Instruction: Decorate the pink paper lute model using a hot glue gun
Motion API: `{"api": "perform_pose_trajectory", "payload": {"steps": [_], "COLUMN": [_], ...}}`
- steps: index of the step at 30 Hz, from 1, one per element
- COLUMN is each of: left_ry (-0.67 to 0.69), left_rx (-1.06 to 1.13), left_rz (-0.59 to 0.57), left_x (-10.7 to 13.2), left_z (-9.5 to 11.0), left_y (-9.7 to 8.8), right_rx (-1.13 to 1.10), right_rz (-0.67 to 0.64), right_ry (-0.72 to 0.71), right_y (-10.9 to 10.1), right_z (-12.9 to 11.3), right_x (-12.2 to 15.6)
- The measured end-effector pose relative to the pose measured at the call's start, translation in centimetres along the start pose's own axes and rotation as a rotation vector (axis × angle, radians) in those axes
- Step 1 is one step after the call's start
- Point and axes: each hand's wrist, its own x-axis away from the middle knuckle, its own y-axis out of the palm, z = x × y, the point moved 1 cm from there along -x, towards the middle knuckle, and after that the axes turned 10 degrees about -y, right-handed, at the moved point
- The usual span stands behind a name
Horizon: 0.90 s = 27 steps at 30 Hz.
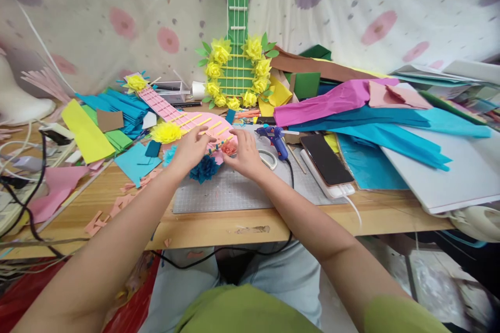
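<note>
A pink paper guitar (189, 118) with yellow strips lies on the grey cutting mat (234, 199). My left hand (192, 150) rests over the guitar's lower body, its fingers loosely bent and apart. The fingers of my right hand (247, 157) are around a small coral paper flower (229, 148) at the guitar's lower end. Just below my left hand sits a dark blue paper flower (204, 168); a light blue flower (169, 155) is partly hidden beside it. One yellow flower (167, 132) is on the guitar's side, another (136, 82) at its head.
A green paper guitar (237, 26) with yellow flowers stands at the back. Right of my hands lie a blue glue gun (278, 143), white-handled scissors (267, 159) and a phone (326, 160). Crepe paper (375, 130) is heaped at right; paper scraps (121, 203) and cables (29, 197) lie left.
</note>
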Motion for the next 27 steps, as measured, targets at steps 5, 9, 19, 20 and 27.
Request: {"api": "perform_pose_trajectory", "payload": {"steps": [5,9,19,20,27], "left_ry": [0.067,0.103,0.083,0.094,0.145], "left_rx": [0.085,-0.085,-0.448,-0.470,-0.553], "left_rz": [0.060,0.123,0.086,0.073,0.012], "left_x": [-2.3,-3.8,-4.2,-4.2,-4.2], "left_z": [-0.7,-1.4,-0.4,-0.1,0.6], "left_y": [-2.2,-3.0,-1.3,-1.2,0.0], "right_rx": [-0.102,-0.306,-0.549,-0.514,0.023], "right_rz": [-0.081,-0.231,-0.565,-0.604,-0.500], "right_ry": [0.022,0.129,0.457,0.483,0.582], "right_y": [-3.0,-5.3,-9.7,-10.2,-12.0], "right_z": [1.6,3.9,7.0,7.2,8.5], "right_x": [0.0,1.0,3.1,3.2,3.7]}}
